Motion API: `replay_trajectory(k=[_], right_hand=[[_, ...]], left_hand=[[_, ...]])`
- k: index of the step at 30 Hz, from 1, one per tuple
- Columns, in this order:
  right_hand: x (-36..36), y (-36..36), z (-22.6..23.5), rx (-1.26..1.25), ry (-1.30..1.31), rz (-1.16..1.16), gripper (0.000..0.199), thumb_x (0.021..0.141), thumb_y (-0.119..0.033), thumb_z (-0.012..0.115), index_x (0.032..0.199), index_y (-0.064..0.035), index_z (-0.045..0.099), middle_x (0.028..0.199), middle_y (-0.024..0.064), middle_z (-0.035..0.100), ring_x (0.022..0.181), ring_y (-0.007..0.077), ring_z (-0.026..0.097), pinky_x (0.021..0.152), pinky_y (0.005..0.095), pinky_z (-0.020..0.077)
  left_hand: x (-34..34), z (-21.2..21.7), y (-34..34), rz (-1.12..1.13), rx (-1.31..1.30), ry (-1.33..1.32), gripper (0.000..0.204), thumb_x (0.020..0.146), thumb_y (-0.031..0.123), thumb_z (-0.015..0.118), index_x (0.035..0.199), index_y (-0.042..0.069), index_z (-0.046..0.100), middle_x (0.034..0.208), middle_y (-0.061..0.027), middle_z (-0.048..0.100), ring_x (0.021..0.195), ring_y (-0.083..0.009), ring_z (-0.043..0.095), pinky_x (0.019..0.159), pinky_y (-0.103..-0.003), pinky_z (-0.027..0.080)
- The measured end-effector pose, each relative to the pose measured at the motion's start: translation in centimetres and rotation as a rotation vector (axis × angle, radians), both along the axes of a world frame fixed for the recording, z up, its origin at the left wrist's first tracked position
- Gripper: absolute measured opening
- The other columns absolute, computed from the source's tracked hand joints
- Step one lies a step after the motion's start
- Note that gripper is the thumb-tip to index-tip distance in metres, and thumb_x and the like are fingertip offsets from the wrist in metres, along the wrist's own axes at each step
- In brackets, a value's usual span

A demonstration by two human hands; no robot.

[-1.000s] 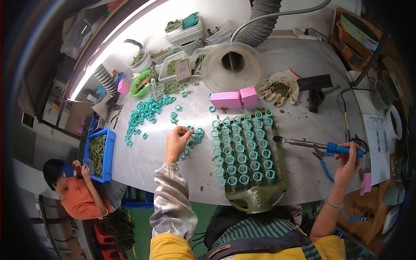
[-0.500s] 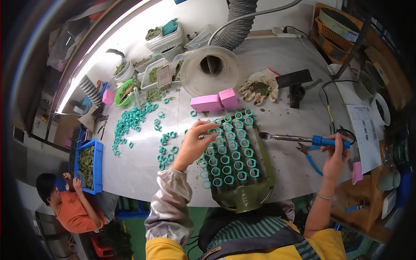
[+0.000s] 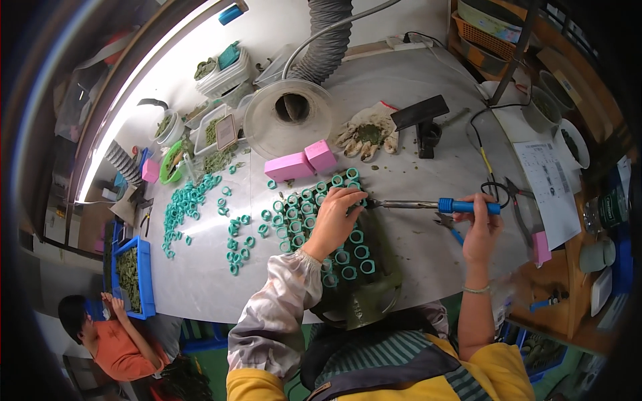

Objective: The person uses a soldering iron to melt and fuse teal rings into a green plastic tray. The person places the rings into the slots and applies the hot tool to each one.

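Observation:
My right hand [image 3: 479, 234] grips the blue handle of a soldering iron [image 3: 447, 205]. The iron's metal shaft points left, its tip close to the fingers of my left hand [image 3: 336, 220]. That hand is bent over the dark green rack [image 3: 366, 302], thumb and fingertips drawn together by the upper right of the ring rows; what they pinch, if anything, is hidden. Rows of teal rings [image 3: 362, 252] sit on the rack, some covered by my left hand and sleeve. More loose teal rings [image 3: 179, 208] lie heaped on the metal table to the left.
Pink blocks [image 3: 289, 166] and a clear funnel hood [image 3: 257, 130] stand behind the rack. A soiled glove [image 3: 370, 134] lies beside a black stand [image 3: 426, 137]. Pliers [image 3: 449, 227] are under the iron. At far left a person in orange [image 3: 127, 344] sits by a blue bin [image 3: 148, 281].
My left hand has moved right across the rack, its fingers drawing together. The iron's tip now sits close to those fingers. The whole view has shifted, with the table things appearing farther left.

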State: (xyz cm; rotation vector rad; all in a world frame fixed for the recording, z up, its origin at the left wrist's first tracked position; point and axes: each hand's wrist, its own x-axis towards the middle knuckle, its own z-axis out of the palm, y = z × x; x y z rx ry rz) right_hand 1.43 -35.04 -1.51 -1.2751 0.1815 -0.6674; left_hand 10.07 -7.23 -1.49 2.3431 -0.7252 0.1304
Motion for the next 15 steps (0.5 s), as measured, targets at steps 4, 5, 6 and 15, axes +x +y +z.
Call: replay_trajectory(k=[4,5,6,15], right_hand=[[0.0,0.3,-0.1,-0.029,0.002,0.031,0.021,0.098,-0.020,0.058,0.095,0.0002,0.063,0.082,0.0096,0.069,0.060,0.0139,0.064,0.060,0.0270,0.0543],[-0.4,-0.2,0.3,-0.022,0.021,-0.014,0.021,0.098,-0.021,0.059,0.095,0.0000,0.064,0.082,0.0096,0.069,0.059,0.0141,0.064,0.059,0.0268,0.0538],[-0.8,-0.6,0.9,-0.013,0.038,-0.057,0.022,0.097,-0.021,0.060,0.095,-0.0002,0.064,0.082,0.0095,0.069,0.059,0.0143,0.065,0.058,0.0267,0.0533],[-2.0,-2.4,1.8,0.050,0.036,-0.106,0.022,0.096,-0.023,0.061,0.091,-0.0022,0.063,0.080,0.0082,0.066,0.056,0.0136,0.060,0.053,0.0248,0.0506]], left_hand=[[0.1,0.0,0.3,-0.012,0.010,-0.015,0.029,0.081,0.003,0.070,0.110,0.005,0.069,0.115,-0.0122,0.067,0.110,-0.0333,0.058,0.094,-0.041,0.047],[0.0,0.1,0.4,-0.022,0.012,-0.030,0.029,0.081,0.002,0.069,0.110,0.005,0.069,0.115,-0.0126,0.067,0.109,-0.0338,0.058,0.094,-0.041,0.048],[0.0,0.1,0.4,-0.033,0.007,-0.047,0.030,0.081,0.001,0.069,0.110,0.004,0.068,0.114,-0.0131,0.066,0.108,-0.0342,0.058,0.093,-0.041,0.047],[0.9,1.8,13.6,0.412,-0.195,0.029,0.013,0.085,-0.003,0.061,0.095,0.003,0.067,0.093,-0.0126,0.064,0.081,-0.0248,0.066,0.072,-0.032,0.053]])
